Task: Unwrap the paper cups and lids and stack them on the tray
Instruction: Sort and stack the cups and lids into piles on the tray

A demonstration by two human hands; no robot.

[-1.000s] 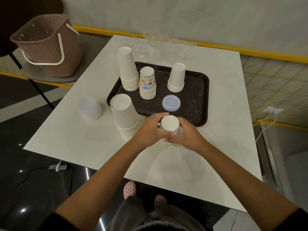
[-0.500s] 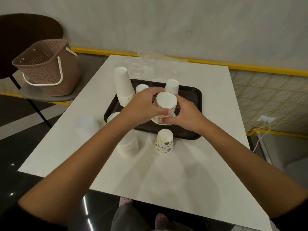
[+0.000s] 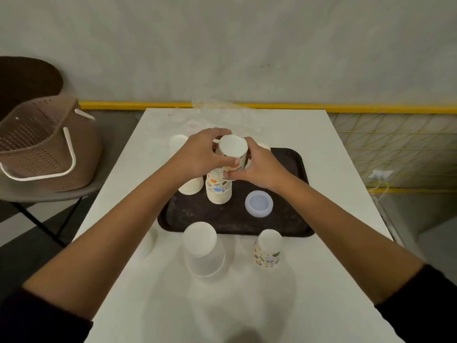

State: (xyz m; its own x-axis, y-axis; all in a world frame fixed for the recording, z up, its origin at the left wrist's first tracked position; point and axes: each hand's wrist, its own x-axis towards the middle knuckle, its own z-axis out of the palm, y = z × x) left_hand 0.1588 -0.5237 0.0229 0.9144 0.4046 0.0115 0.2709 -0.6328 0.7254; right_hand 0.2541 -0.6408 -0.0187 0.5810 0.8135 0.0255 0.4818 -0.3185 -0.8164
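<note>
L hand & R hand hold printed cups over tray.

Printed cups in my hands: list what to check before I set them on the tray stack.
1. Left grip and right grip hold the printed cups, upside down: ok.
2. Held cups lined up over the printed stack on the tray: cannot tell.
3. Lid apart from that stack: ok.
4. Wrapper off the held cups: cannot tell.
5. Single printed cup and white cups stand on the table, off the tray: not ok.
</note>
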